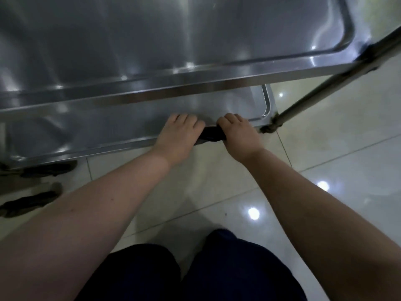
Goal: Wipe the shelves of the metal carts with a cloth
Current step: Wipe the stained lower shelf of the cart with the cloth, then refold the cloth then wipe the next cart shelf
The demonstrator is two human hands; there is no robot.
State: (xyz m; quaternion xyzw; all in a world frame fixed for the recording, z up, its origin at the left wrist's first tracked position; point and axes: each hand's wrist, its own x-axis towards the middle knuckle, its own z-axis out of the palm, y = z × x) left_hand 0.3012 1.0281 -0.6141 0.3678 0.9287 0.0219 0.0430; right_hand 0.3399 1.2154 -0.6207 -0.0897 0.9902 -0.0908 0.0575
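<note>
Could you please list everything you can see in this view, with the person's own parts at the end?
upper shelf: one, silver metal, top of view.
lower shelf: one, silver metal, beneath the upper shelf.
cart post: one, grey metal, at the right corner.
cloth: one, dark, at the lower shelf's front edge, between the hands.
floor: pale glossy tiles, under the cart.
dark shapes: two, black, on the floor at left; unidentifiable.
trousers: dark blue, bottom centre.
left hand: one, grips the cloth's left end.
right hand: one, grips the cloth's right end.
</note>
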